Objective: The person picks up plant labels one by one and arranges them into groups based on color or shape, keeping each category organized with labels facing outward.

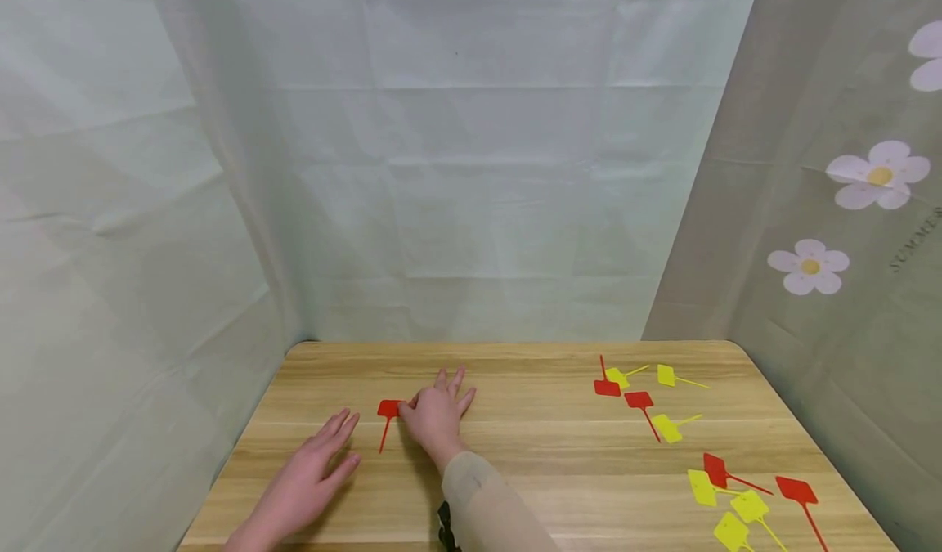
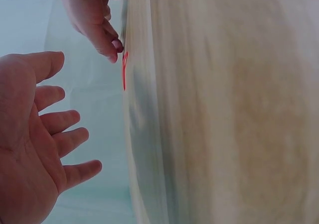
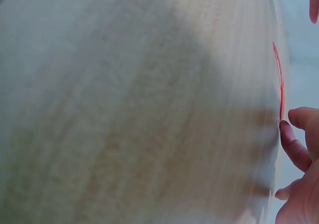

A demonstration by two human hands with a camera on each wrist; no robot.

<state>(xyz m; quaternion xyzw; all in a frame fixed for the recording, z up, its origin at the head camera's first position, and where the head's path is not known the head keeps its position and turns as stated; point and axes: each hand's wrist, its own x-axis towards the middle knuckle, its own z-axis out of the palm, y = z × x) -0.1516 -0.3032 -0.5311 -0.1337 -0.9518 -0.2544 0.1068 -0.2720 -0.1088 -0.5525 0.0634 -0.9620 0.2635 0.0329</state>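
Note:
A red cable-tie tag [image 1: 388, 408], with a square head and a thin tail, lies on the left part of the wooden table, its tail toward the near edge. My right hand [image 1: 437, 418] has thumb and index finger pinched at the right edge of the tag's head; the other fingers spread out. In the right wrist view the red tag [image 3: 280, 84] appears as a thin line ending at the fingertips. To the left, my left hand [image 1: 307, 480] hovers over the table with fingers extended and holds nothing; its palm [image 2: 25, 149] faces the left wrist camera.
On the right of the table [image 1: 545, 454] lie several yellow tags [image 1: 666, 375] and red tags [image 1: 797, 491], some overlapping. Pale cloth [image 1: 471, 208] hangs behind and at both sides, with printed flowers on the right. A dark object [image 1: 446, 527] shows beside my right sleeve.

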